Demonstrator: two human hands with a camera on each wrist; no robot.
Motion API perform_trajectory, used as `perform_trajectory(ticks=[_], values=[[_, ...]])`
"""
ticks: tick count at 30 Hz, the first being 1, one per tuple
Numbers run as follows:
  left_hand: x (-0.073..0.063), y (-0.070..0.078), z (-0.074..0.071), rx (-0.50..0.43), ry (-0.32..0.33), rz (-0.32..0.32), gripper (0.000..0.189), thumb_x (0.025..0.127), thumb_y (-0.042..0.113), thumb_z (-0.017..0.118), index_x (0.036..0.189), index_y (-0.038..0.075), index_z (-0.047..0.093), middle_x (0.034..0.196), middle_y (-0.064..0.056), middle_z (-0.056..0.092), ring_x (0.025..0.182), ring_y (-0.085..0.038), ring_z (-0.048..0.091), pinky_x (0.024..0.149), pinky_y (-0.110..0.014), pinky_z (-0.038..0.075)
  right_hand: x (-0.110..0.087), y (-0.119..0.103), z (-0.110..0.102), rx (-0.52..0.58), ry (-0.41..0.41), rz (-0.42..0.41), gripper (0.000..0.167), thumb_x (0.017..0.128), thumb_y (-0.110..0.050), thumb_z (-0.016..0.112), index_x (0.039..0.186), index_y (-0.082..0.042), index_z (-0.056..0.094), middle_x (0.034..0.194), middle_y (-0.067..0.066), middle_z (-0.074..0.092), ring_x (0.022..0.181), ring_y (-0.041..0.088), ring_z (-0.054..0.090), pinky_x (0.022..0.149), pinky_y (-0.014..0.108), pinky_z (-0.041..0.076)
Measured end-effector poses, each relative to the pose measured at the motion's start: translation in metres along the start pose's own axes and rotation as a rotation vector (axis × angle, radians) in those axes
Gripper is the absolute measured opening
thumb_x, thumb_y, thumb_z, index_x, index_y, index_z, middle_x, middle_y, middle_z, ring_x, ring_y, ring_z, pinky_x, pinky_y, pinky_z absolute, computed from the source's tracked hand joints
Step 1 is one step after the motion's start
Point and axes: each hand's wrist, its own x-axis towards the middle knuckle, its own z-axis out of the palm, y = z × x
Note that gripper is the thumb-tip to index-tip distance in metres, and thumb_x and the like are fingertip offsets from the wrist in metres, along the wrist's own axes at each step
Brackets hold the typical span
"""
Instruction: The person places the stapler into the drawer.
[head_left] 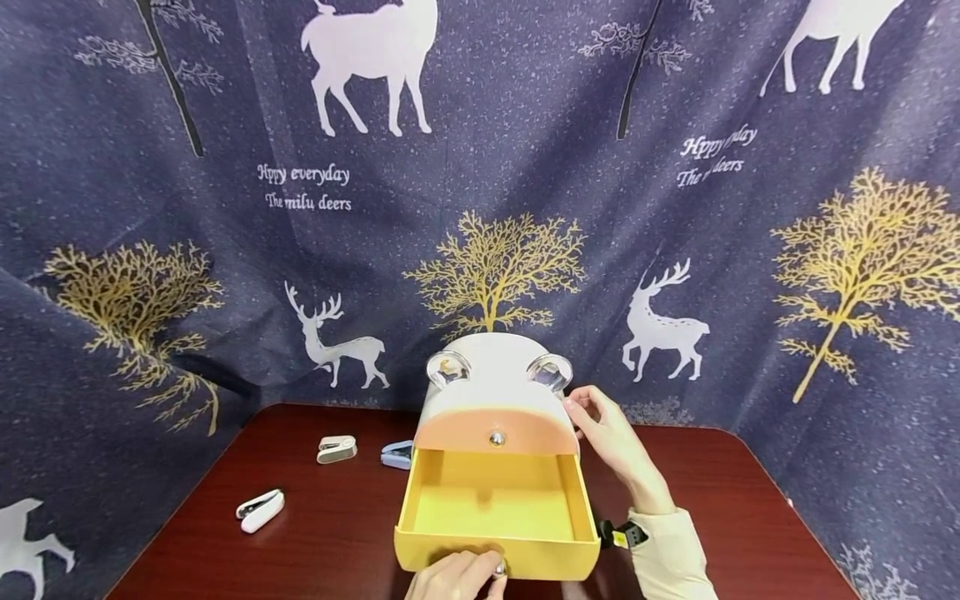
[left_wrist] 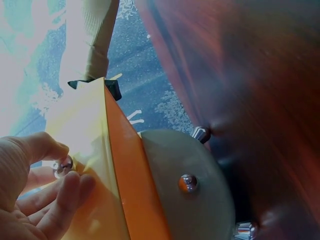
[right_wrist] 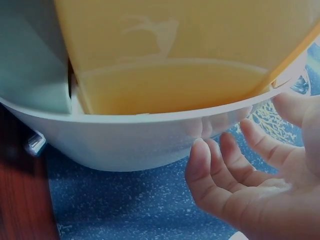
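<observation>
A white storage box (head_left: 495, 350) with two round shiny eye-like discs stands at the middle of the table. Its yellow drawer (head_left: 491, 546) is pulled out toward me, and the bare yellow bottom shows. My left hand (head_left: 453, 575) pinches the drawer's small silver knob (left_wrist: 63, 166) between thumb and fingers. Over the drawer sits an orange front (head_left: 465, 429) with its own silver knob (head_left: 497, 437). At the box's right side is my right hand (head_left: 611, 429), its bent fingertips (right_wrist: 200, 150) resting against the white wall, not wrapped round anything.
On the table's left side lie a white stapler (head_left: 261, 510), a cream stapler (head_left: 337, 449) and a blue stapler (head_left: 397, 454), the last close beside the box. Behind the dark red table (head_left: 337, 533) hangs a dark blue cloth (head_left: 510, 167) printed with deer and trees.
</observation>
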Motion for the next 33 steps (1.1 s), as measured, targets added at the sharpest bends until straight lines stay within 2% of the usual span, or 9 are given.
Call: perform_trajectory(ticks=[3, 9, 15, 19, 24, 26, 30, 33], values=[[-0.001, -0.001, 0.000, -0.002, 0.015, 0.023, 0.026, 0.099, 0.026, 0.047, 0.085, 0.017, 0.066, 0.070, 0.012, 0.052, 0.056, 0.001, 0.042, 0.050, -0.007, 0.034, 0.001, 0.001, 0.000, 0.001, 0.002, -0.001, 0.017, 0.100, -0.009, 0.056, 0.108, 0.006, 0.056, 0.090, 0.012, 0.056, 0.074, 0.015, 0.057, 0.067, 0.036, 0.054], [-0.003, 0.000, -0.003, 0.003, -0.020, -0.008, 0.024, 0.101, 0.029, 0.049, 0.088, 0.019, 0.066, 0.072, 0.013, 0.052, 0.059, 0.001, 0.045, 0.051, -0.008, 0.037, 0.000, 0.002, -0.001, 0.002, 0.003, -0.007, 0.017, 0.100, -0.009, 0.056, 0.108, 0.006, 0.056, 0.091, 0.013, 0.055, 0.074, 0.018, 0.057, 0.065, 0.028, 0.052], [-0.005, 0.004, -0.019, 0.004, -0.137, -0.095, 0.018, 0.100, 0.036, 0.055, 0.104, 0.022, 0.066, 0.083, 0.016, 0.059, 0.070, 0.002, 0.054, 0.057, -0.012, 0.043, 0.000, 0.001, 0.000, 0.002, 0.005, -0.010, 0.018, 0.099, -0.009, 0.056, 0.109, 0.006, 0.056, 0.092, 0.015, 0.056, 0.076, 0.021, 0.058, 0.065, 0.028, 0.052], [-0.004, 0.001, -0.034, 0.008, -0.141, -0.176, 0.017, 0.094, 0.035, 0.064, 0.109, 0.026, 0.068, 0.081, 0.021, 0.059, 0.071, 0.007, 0.053, 0.056, -0.011, 0.042, 0.000, 0.001, 0.000, -0.001, 0.003, -0.006, 0.018, 0.100, -0.010, 0.056, 0.109, 0.006, 0.056, 0.093, 0.015, 0.056, 0.075, 0.017, 0.057, 0.066, 0.029, 0.052], [-0.002, -0.014, -0.056, -0.021, -0.107, -0.242, 0.028, 0.081, 0.020, 0.076, 0.108, 0.024, 0.071, 0.082, 0.020, 0.061, 0.069, 0.007, 0.055, 0.056, -0.012, 0.044, 0.000, -0.001, 0.000, -0.004, 0.005, -0.002, 0.018, 0.100, -0.010, 0.056, 0.109, 0.006, 0.056, 0.093, 0.015, 0.056, 0.076, 0.020, 0.057, 0.066, 0.029, 0.052], [-0.002, -0.021, -0.065, -0.001, -0.109, -0.273, 0.030, 0.077, 0.017, 0.079, 0.106, 0.024, 0.071, 0.083, 0.020, 0.061, 0.069, 0.006, 0.056, 0.056, -0.013, 0.045, -0.001, -0.002, 0.000, -0.003, 0.006, 0.002, 0.018, 0.100, -0.010, 0.056, 0.109, 0.006, 0.056, 0.093, 0.015, 0.056, 0.076, 0.020, 0.057, 0.066, 0.028, 0.052], [-0.003, -0.038, -0.080, 0.075, -0.095, -0.303, 0.027, 0.076, 0.017, 0.079, 0.101, 0.023, 0.071, 0.083, 0.019, 0.063, 0.067, 0.002, 0.058, 0.056, -0.018, 0.046, -0.001, -0.002, -0.001, -0.001, 0.007, 0.005, 0.018, 0.100, -0.009, 0.056, 0.109, 0.006, 0.056, 0.093, 0.015, 0.056, 0.076, 0.019, 0.056, 0.066, 0.028, 0.052], [-0.005, -0.050, -0.091, 0.149, -0.119, -0.378, 0.026, 0.077, 0.018, 0.079, 0.101, 0.025, 0.072, 0.084, 0.021, 0.062, 0.067, 0.003, 0.056, 0.057, -0.019, 0.045, 0.000, -0.001, 0.001, 0.004, 0.001, 0.005, 0.018, 0.100, -0.010, 0.056, 0.109, 0.006, 0.056, 0.093, 0.015, 0.056, 0.076, 0.020, 0.057, 0.066, 0.028, 0.052]])
